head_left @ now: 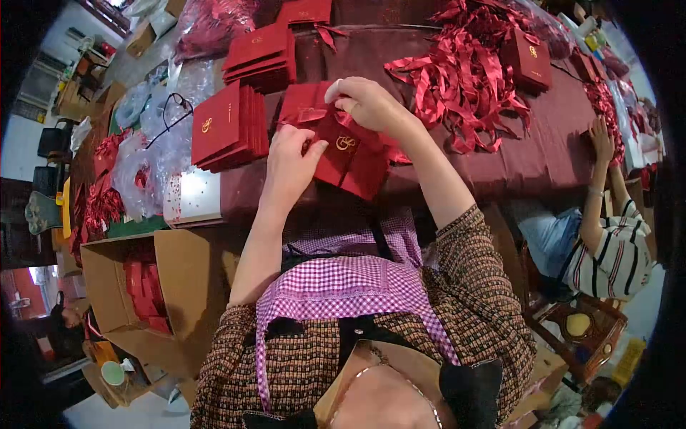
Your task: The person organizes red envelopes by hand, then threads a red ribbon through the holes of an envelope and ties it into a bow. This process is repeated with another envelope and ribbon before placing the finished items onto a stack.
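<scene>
Red paper folder with a gold emblem (350,154) sits at the table's near edge, directly under a person's two bare hands. The left hand (289,157) bends its fingertips over the folder's ten o'clock corner; the right hand (373,106) curls above its twelve o'clock side, near a strip of shiny red ribbon (312,114). Thumbs and fingers are drawn in close, but whether either hand clamps ribbon or paper, I cannot tell from where I stand.

Work on this one folder looks partway along, its ribbon unsettled. Four stacks of similar red pieces surround it: at nine o'clock (218,129), ten to eleven o'clock (259,53), nearly twelve o'clock (306,11) and two o'clock (530,63). Their pieces overlap too much to count, and whether they are finished is unclear. One tangled heap of loose red ribbons (464,93), uncountable, suggests plenty is left.

One open brown cardboard box (193,286), at eight o'clock, holds more red pieces (146,286). One other person in a striped top (611,257) sits at three o'clock.
</scene>
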Available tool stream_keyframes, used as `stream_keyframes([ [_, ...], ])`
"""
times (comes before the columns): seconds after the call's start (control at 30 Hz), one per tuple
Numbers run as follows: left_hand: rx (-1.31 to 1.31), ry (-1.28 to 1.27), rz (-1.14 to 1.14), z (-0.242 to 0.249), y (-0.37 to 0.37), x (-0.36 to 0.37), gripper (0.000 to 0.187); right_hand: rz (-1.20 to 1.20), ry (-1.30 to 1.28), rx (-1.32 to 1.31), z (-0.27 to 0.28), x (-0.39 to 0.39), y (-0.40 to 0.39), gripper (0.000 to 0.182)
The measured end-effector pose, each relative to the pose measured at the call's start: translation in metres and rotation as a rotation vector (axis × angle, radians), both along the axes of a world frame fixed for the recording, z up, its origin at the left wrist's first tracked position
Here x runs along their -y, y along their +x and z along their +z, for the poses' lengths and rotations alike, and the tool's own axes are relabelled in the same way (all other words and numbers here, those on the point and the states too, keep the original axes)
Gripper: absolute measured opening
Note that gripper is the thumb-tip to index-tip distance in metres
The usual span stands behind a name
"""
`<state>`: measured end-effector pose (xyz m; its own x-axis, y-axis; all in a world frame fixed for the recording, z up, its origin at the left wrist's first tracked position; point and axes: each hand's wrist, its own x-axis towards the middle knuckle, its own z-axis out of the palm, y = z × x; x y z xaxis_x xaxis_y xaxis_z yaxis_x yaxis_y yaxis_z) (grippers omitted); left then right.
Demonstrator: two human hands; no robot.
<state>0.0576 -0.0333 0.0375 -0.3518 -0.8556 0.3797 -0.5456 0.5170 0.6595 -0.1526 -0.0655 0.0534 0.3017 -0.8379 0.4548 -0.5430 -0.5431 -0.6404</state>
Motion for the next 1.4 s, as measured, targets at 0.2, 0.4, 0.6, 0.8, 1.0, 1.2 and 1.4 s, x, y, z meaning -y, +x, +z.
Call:
stream_keyframes([
  [0.2, -0.091, 0.221, 0.152, -0.01, 0.003, 0.008, 0.022, -0.227, 0.13, 0.192, 0.005, -0.027, -0.032, 0.024],
  [0.4, -0.111, 0.286, 0.161, -0.012, 0.006, 0.013, 0.022, -0.202, 0.067, -0.192, -0.021, -0.089, -0.055, 0.036],
  [0.6, -0.275, 0.391, 0.145, -0.015, 0.003, 0.015, 0.017, -0.348, 0.334, 0.228, -0.045, -0.102, -0.061, 0.017],
  [0.8, -0.315, 0.373, 0.155, -0.025, 0.006, 0.018, 0.017, -0.088, 0.454, 1.018, -0.007, -0.109, -0.075, 0.026],
  [1.0, -0.356, 0.446, 0.119, -0.017, 0.008, 0.019, 0.017, 0.19, 0.513, 1.167, 0.007, -0.118, -0.062, 0.033],
  [1.2, -0.466, 0.679, 0.028, 0.0, 0.015, 0.012, 0.02, 0.0, 0.363, 0.496, -0.002, -0.105, -0.052, 0.028],
  [1.4, -0.548, 0.757, -0.166, 0.0, 0.018, 0.009, 0.03, -0.182, 0.175, 0.375, -0.025, -0.098, -0.039, 0.006],
])
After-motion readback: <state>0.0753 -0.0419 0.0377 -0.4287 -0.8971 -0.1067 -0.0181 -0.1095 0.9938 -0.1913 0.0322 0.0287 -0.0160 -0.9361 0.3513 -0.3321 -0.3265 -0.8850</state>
